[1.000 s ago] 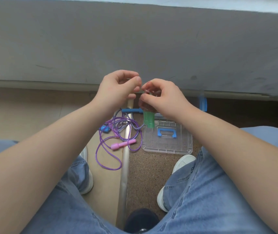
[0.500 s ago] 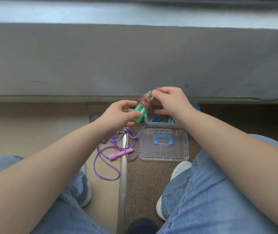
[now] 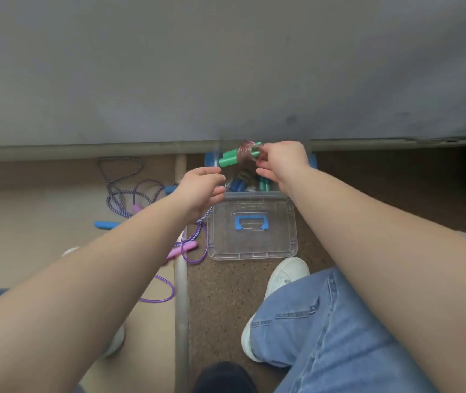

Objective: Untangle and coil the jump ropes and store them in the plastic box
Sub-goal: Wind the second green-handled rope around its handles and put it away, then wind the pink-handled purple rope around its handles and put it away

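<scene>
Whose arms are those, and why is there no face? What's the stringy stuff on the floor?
They belong to one person. The camera sits on their head, looking down, so you see what they see. The right hand pinches a coiled jump rope with green handles over the plastic box, which already holds other ropes. The left hand is empty. The lid lies on the floor beside the box. The stringy stuff is a purple rope and a braided rope, tangled, waiting to be coiled.

lid point(image 3: 278, 239) before box point(image 3: 251, 195), ropes point(image 3: 118, 208) left
</scene>
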The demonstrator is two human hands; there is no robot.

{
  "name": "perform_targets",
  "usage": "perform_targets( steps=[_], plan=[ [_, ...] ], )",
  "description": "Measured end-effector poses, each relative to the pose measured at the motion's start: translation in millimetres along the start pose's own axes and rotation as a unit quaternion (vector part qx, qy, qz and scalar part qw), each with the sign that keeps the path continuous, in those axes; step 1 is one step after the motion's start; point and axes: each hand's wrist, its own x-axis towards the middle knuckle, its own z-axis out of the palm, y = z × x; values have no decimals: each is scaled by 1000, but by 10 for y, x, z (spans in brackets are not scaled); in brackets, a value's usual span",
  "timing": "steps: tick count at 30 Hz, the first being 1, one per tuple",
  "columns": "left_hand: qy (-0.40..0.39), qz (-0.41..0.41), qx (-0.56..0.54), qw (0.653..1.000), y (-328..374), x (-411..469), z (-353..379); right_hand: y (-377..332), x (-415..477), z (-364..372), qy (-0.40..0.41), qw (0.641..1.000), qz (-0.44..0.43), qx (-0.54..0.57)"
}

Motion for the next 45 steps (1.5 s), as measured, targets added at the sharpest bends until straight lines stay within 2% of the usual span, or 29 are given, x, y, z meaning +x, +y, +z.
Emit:
perform_targets(
  steps=[3, 7, 12, 20, 26, 29, 31, 34, 37, 40, 42, 45],
  plan=[
    [-1, -5, 27, 1000, -137, 147, -39, 182, 200, 63, 48, 999, 19, -12],
    [27, -11, 59, 998, -265, 226, -158, 470, 203, 155, 60, 983, -8, -174],
    [68, -33, 76, 994, -477, 239, -451, 757, 138, 461, -20, 957, -48, -284],
    [129, -81, 55, 987, -915, 251, -938, 1266, 105, 1012, -161, 875, -98, -445],
    [148, -110, 148, 972, -1362, 497, -1235, 1715, 215, 1277, -217, 830, -64, -511],
    [164, -86, 180, 966, -1485, 578, -1355, 1942, 280, 1432, -235, 805, -84, -539],
    [196, -43, 207, 958, -1504, 615, -1439, 2054, 317, 1543, -261, 773, -115, -566],
    [255, 42, 233, 938, -1468, 652, -1619, 2162, 357, 1676, -328, 680, -184, -629],
    [305, 103, 261, 910, -1436, 728, -1822, 2216, 345, 1696, -326, 607, -245, -682],
    [261, 101, 368, 887, -1438, 862, -1997, 2282, 321, 1741, -309, 578, -282, -701],
    [204, 69, 441, 871, -1454, 914, -2037, 2293, 288, 1769, -307, 582, -274, -701],
    [150, 37, 542, 826, -1489, 959, -2023, 2276, 231, 1771, -292, 593, -249, -708]
  ],
)
